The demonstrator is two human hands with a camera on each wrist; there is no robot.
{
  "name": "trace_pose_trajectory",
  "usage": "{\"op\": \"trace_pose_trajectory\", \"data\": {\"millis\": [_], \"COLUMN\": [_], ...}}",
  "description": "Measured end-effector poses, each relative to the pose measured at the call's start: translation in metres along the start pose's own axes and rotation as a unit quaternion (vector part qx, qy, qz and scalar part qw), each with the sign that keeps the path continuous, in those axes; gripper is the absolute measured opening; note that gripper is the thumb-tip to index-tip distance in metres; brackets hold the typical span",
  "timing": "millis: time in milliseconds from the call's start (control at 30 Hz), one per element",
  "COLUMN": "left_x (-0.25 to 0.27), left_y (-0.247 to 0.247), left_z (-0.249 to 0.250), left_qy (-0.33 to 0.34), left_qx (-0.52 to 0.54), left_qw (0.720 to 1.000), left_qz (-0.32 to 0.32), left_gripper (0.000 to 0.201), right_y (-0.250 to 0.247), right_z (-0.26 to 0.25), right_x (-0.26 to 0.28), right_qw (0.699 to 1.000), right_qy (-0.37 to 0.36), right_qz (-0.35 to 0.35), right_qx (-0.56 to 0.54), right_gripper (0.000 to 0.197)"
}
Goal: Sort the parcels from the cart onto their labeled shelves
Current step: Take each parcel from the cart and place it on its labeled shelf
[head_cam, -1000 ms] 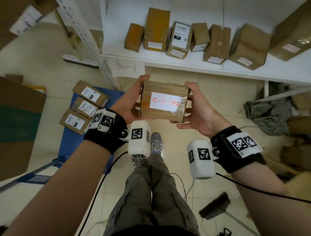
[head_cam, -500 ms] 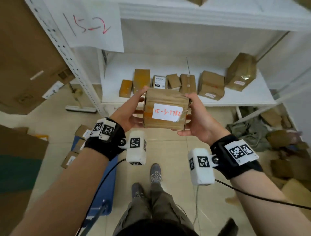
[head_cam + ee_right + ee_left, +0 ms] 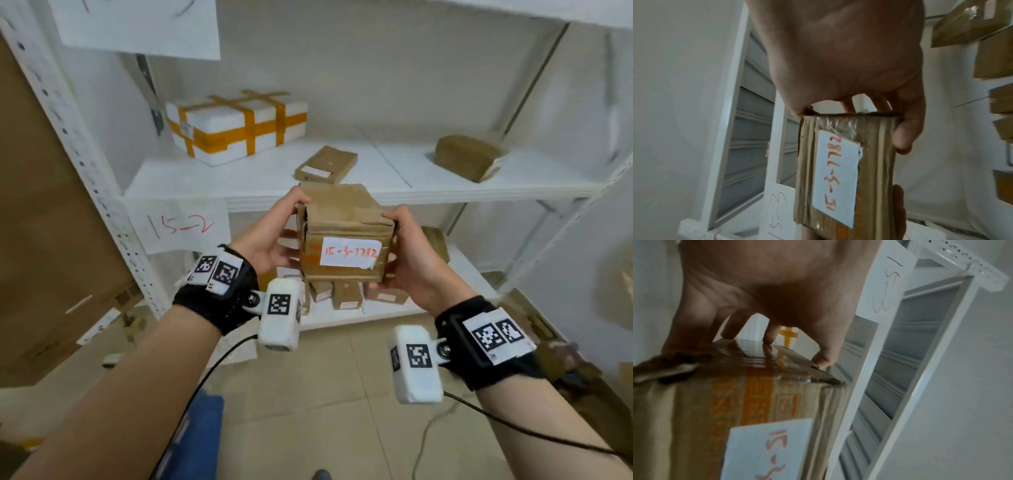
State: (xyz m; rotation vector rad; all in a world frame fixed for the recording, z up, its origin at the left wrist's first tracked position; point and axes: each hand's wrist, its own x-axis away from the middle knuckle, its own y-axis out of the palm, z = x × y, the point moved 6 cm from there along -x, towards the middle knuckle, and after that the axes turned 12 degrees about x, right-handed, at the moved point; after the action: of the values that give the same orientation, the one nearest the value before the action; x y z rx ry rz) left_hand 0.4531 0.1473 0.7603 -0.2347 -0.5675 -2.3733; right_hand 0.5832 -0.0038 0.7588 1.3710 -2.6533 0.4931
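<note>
A taped brown cardboard parcel (image 3: 344, 219) with a white label reading 15-3-7782 in red is held up in front of a white shelf unit (image 3: 260, 178). My left hand (image 3: 274, 229) grips its left side, thumb on the top edge and fingers behind. My right hand (image 3: 407, 250) grips its right side the same way. The left wrist view shows the parcel (image 3: 715, 402) under my left hand (image 3: 766, 305), fingertips on its taped face. In the right wrist view my right hand (image 3: 849, 56) clamps the parcel (image 3: 869, 154) by its end.
A paper sign 15-2 (image 3: 180, 226) hangs on the shelf edge; another sheet (image 3: 137, 27) hangs higher up. That shelf carries a white foam box with orange tape (image 3: 236, 125) and two brown parcels (image 3: 327, 164) (image 3: 467, 161). Several small parcels (image 3: 346, 291) stand on the shelf below.
The view has swung upward from the bottom shelf to the shelf marked 15-2. Both hands have lifted the parcel with it, keeping the same grip.
</note>
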Motion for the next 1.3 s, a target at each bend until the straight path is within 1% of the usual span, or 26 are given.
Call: {"op": "trace_pose_trajectory", "data": {"millis": [167, 300, 533, 600, 700, 767, 900, 933, 1000, 1033, 1100, 1200, 1300], "left_x": [0.008, 0.012, 0.011, 0.008, 0.005, 0.004, 0.0, -0.002, -0.004, -0.006, -0.012, -0.024, -0.041], "left_y": [0.025, 0.043, 0.071, 0.081, 0.098, 0.112, 0.139, 0.147, 0.162, 0.169, 0.184, 0.209, 0.238], "left_z": [0.054, 0.094, 0.145, 0.159, 0.182, 0.195, 0.218, 0.225, 0.239, 0.244, 0.254, 0.266, 0.279], "left_qy": [0.047, 0.085, 0.125, 0.137, 0.158, 0.171, 0.199, 0.211, 0.233, 0.241, 0.255, 0.272, 0.293], "left_qx": [-0.028, -0.03, -0.053, -0.06, -0.067, -0.069, -0.078, -0.083, -0.091, -0.093, -0.092, -0.09, -0.098], "left_qw": [0.999, 0.995, 0.989, 0.987, 0.983, 0.98, 0.973, 0.97, 0.964, 0.962, 0.958, 0.952, 0.944], "left_qz": [-0.005, -0.031, -0.052, -0.058, -0.067, -0.078, -0.09, -0.09, -0.087, -0.087, -0.091, -0.104, -0.11], "left_gripper": [0.027, 0.022, 0.022, 0.027, 0.051, 0.051, 0.045, 0.041, 0.034, 0.033, 0.033, 0.039, 0.048], "right_y": [-0.017, -0.028, -0.049, -0.057, -0.069, -0.076, -0.091, -0.097, -0.109, -0.116, -0.13, -0.159, -0.196], "right_z": [-0.052, -0.091, -0.135, -0.146, -0.163, -0.175, -0.201, -0.208, -0.22, -0.226, -0.238, -0.252, -0.264], "right_x": [0.009, 0.014, 0.024, 0.026, 0.028, 0.029, 0.025, 0.023, 0.018, 0.016, 0.011, 0.0, -0.018], "right_qw": [0.998, 0.995, 0.986, 0.982, 0.976, 0.973, 0.968, 0.966, 0.963, 0.961, 0.955, 0.946, 0.935], "right_qy": [-0.054, -0.09, -0.141, -0.159, -0.178, -0.183, -0.197, -0.202, -0.217, -0.226, -0.246, -0.266, -0.28], "right_qz": [0.02, 0.046, 0.085, 0.094, 0.12, 0.135, 0.148, 0.15, 0.149, 0.147, 0.148, 0.17, 0.201], "right_qx": [-0.002, 0.005, -0.019, -0.024, -0.022, -0.027, -0.047, -0.054, -0.062, -0.065, -0.069, -0.073, -0.086], "right_gripper": [0.044, 0.041, 0.039, 0.04, 0.046, 0.05, 0.055, 0.054, 0.044, 0.038, 0.034, 0.033, 0.044]}}
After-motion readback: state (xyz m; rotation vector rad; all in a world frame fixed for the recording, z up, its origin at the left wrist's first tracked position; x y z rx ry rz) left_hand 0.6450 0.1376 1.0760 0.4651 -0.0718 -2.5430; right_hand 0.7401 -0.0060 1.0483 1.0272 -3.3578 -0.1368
